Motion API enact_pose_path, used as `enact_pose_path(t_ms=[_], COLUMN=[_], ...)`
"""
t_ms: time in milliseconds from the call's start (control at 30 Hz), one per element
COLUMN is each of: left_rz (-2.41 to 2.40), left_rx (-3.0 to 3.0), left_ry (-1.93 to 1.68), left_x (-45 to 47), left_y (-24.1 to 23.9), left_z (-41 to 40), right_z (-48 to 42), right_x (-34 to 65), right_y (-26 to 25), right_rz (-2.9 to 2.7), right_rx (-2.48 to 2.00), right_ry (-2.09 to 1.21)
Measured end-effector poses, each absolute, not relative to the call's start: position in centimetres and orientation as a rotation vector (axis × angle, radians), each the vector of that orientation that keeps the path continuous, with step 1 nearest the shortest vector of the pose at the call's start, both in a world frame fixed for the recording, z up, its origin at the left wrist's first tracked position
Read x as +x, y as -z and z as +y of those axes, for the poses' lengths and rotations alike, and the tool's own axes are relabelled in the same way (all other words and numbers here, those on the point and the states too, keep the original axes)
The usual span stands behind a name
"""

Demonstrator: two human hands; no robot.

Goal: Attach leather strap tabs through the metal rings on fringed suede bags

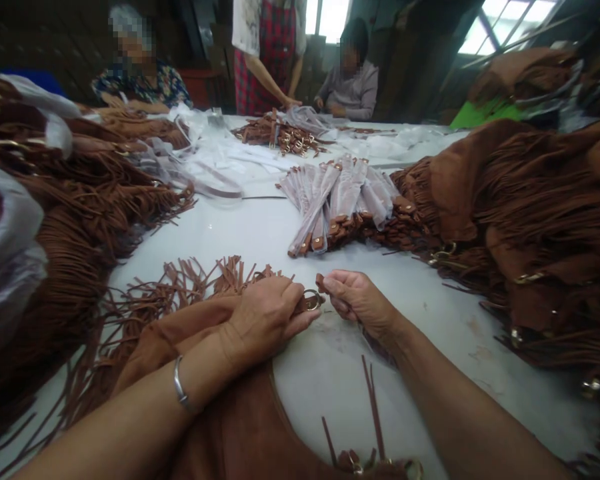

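Observation:
A brown suede fringed bag lies in front of me on the white table. My left hand presses on the bag's corner and grips it beside a gold metal ring. My right hand pinches the brown end of a strap right at that ring; the strap's plastic-wrapped length trails under my wrist. A silver bangle sits on my left wrist.
A bundle of plastic-wrapped brown straps lies just beyond my hands. Heaps of fringed brown bags rise at the left and at the right. Three people work at the table's far end, near more straps and loose plastic.

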State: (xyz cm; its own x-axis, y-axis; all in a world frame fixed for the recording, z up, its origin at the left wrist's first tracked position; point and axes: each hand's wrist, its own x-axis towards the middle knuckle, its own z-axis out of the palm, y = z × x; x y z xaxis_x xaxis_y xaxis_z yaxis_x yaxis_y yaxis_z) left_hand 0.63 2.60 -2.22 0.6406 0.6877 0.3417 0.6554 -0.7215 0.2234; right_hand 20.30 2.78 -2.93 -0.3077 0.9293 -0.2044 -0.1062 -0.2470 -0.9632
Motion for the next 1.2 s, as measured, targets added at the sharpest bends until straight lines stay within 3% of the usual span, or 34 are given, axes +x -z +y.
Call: enact_pose_path(t_ms=[133,300,600,933,1200], left_rz=[1.049,0.994,1.196,1.260,1.172], left_rx=[2.857,2.857,2.847,2.880,2.855], left_ry=[-0.501,-0.337,-0.629,-0.619,-0.771], left_x=[0.5,0.4,0.2,0.3,0.3], left_y=[2.0,1.7,2.1,2.2,1.9], left_z=[2.7,2.8,2.6,3.0,2.6], right_z=[2.4,1.8,0.1,2.2,2.0], right_x=[19.4,18.3,15.8,21.4,21.9], right_y=[2.3,1.9,3.0,0.8,0.1], right_rz=[-1.135,-1.325,-1.030,-1.804,-1.780], right_rx=[-1.058,-1.119,-1.192,-1.282,-1.200], right_ry=[-1.816,-1.757,-1.345,-1.366,-1.685])
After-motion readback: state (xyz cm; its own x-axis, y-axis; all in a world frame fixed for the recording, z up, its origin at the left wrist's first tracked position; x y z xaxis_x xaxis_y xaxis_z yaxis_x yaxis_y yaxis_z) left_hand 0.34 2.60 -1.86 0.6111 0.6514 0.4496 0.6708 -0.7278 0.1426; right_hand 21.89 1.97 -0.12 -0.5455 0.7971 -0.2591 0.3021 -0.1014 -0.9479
